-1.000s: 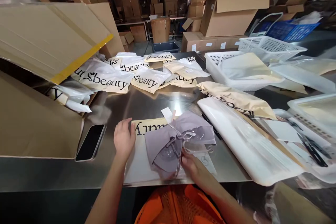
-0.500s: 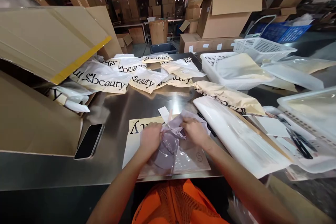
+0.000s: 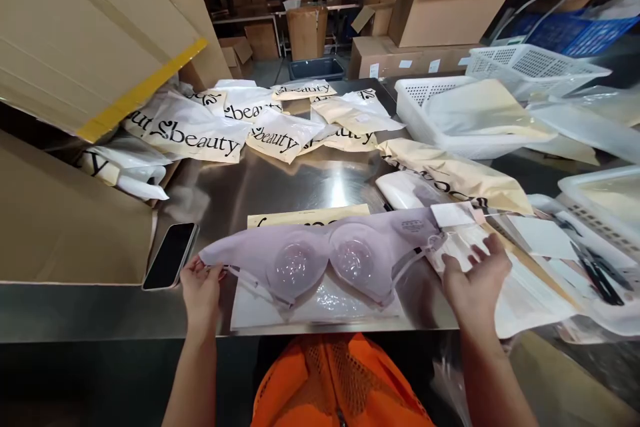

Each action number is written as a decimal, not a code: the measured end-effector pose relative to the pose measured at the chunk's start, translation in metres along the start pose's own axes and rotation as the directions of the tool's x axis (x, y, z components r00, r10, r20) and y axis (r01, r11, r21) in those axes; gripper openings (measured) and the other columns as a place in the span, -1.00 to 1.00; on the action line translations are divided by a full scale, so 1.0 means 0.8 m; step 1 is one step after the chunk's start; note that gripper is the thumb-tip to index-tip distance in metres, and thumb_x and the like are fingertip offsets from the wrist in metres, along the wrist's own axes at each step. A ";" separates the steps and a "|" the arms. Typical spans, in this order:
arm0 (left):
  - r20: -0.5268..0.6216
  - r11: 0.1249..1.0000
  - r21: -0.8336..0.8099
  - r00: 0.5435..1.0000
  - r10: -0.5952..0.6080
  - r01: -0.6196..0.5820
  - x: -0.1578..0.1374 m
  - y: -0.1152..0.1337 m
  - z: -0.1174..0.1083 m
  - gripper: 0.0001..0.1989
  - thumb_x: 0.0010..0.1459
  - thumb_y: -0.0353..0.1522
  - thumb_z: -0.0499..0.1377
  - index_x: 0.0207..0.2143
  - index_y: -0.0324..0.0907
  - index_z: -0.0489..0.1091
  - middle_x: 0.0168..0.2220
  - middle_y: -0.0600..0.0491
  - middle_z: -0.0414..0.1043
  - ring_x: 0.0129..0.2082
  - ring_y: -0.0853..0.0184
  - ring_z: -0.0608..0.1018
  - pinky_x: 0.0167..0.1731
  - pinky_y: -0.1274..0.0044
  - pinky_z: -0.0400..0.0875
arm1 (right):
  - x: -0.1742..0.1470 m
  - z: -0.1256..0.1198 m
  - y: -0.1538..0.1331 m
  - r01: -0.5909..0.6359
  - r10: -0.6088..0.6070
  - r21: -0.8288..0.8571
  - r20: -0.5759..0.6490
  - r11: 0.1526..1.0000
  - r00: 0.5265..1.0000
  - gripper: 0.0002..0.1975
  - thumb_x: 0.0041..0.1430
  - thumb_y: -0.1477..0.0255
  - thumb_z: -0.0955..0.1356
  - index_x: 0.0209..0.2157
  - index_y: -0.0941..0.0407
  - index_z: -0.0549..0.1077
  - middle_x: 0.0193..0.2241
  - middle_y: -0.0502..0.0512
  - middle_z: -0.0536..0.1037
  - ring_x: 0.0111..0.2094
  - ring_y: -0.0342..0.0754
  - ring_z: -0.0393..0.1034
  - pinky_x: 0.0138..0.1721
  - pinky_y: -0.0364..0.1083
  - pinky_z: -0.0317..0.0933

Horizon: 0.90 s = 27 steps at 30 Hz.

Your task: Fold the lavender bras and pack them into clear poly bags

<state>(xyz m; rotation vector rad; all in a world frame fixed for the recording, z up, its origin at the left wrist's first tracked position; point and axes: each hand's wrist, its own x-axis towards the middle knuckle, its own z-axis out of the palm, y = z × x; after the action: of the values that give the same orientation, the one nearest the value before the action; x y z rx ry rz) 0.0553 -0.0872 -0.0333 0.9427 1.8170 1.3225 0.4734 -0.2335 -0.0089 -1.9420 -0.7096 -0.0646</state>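
A pale lilac bra (image 3: 327, 247) lies stretched out sideways in front of me, its two cups side by side with shiny clear plastic inside them. My left hand (image 3: 203, 280) pinches the end of its left band. At the other end, my right hand (image 3: 475, 273) has its fingers spread beside the band and strap, near a white tag (image 3: 453, 215). Under the bra rests a printed plastic bag (image 3: 315, 310), white with a cream top edge, partly covered.
A phone (image 3: 170, 257) lies on the steel table (image 3: 220, 207) at left, beside an open carton (image 3: 75, 220). Packed bags (image 3: 200, 137) are heaped at the back. On the right are a stack of white bags (image 3: 537, 297), baskets (image 3: 435, 113) and black-handled scissors (image 3: 597, 273).
The bra, bunched between both hands before, is now spread out wide. My left hand has moved left and my right hand right, with its fingers opened. The view has shifted slightly.
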 end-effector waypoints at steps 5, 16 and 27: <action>-0.099 0.703 0.589 0.827 0.553 -0.400 -0.040 0.006 0.006 -0.36 -0.07 -0.12 0.29 -0.01 -0.22 0.19 0.00 -0.19 0.25 0.05 -0.01 0.35 0.09 0.14 0.25 | -0.051 0.018 -0.039 0.529 -0.472 -0.193 0.277 0.826 0.837 -0.60 0.24 0.22 0.25 0.02 0.16 0.37 -0.11 0.27 0.46 -0.05 0.20 0.31 0.02 0.18 0.16; 0.586 0.630 0.520 0.777 0.228 -0.577 -0.089 0.049 0.064 -0.73 0.01 -0.15 0.25 -0.43 -0.14 0.32 -0.34 -0.03 0.41 -0.21 0.09 0.45 -0.14 0.27 0.33 | -0.069 0.071 -0.069 0.041 -0.049 0.028 0.668 0.999 0.743 -0.61 0.07 0.08 0.37 -0.39 0.06 0.18 -0.33 0.14 0.48 -0.27 0.09 0.38 -0.21 0.04 0.26; 0.454 0.996 0.066 0.891 0.018 -0.054 -0.100 0.062 0.063 -0.54 -0.12 -0.09 0.35 -0.22 -0.18 0.46 -0.43 0.02 0.55 -0.46 0.22 0.60 -0.49 0.48 0.50 | -0.074 0.045 -0.077 -0.267 -0.040 0.354 0.663 0.896 0.747 -0.61 -0.05 0.16 0.49 -0.24 0.12 0.53 -0.38 0.10 0.51 -0.36 -0.03 0.46 -0.29 -0.07 0.38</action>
<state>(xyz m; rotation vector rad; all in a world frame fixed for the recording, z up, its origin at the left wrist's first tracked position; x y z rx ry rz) 0.1457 -0.1221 0.0111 1.2170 1.4973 0.9527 0.3841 -0.2111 0.0037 -1.5432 -0.9567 0.8428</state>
